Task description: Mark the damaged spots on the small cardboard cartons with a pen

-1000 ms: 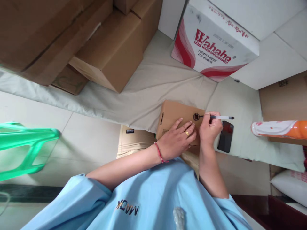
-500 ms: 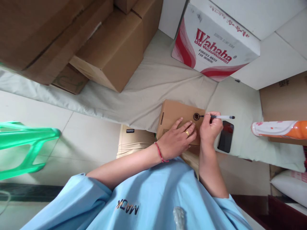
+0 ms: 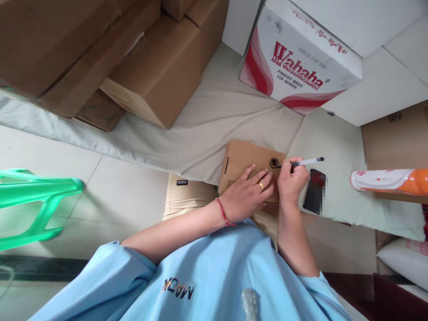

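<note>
A small brown cardboard box lies on a pale cloth-covered surface in front of me. My left hand, with a gold ring and a red string at the wrist, rests flat on the box with its fingers spread. My right hand is closed round a white pen. The pen's tip touches the box beside a dark round mark on its top.
A black phone lies just right of my right hand. A white-and-red Wahaha carton stands behind, brown cartons are stacked at the left. An orange-and-white bottle lies at the right; a green plastic stool stands on the tiled floor.
The pen has tilted slightly, its far end a little higher, and its tip has shifted at the dark round mark. My left hand has stayed on the box.
</note>
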The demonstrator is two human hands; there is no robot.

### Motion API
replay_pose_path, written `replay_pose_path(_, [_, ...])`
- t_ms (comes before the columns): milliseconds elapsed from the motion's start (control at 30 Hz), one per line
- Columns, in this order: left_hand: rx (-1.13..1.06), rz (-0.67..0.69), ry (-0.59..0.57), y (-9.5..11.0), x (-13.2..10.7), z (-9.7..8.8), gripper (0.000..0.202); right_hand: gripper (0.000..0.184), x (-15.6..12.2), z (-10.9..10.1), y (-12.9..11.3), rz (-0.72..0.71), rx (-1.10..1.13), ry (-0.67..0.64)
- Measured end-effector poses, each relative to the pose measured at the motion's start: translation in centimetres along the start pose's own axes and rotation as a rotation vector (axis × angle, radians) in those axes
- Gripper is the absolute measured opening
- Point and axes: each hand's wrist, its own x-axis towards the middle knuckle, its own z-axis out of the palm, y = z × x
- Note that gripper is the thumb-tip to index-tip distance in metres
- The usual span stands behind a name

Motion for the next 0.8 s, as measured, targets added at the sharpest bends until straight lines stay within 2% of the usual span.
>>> replay_pose_path(333, [-0.003, -0.004, 0.0, 0.02, -0.01, 0.02, 0.054, 0.024, -0.04, -0.01, -0.2, 0.007, 0.036, -0.079])
replay_pose_path(800, [-0.013, -0.004, -0.002, 0.0, 0.01, 0.1, 0.054, 0.03, -0.12, 0.26, 0.1, 0.009, 0.108, -0.12])
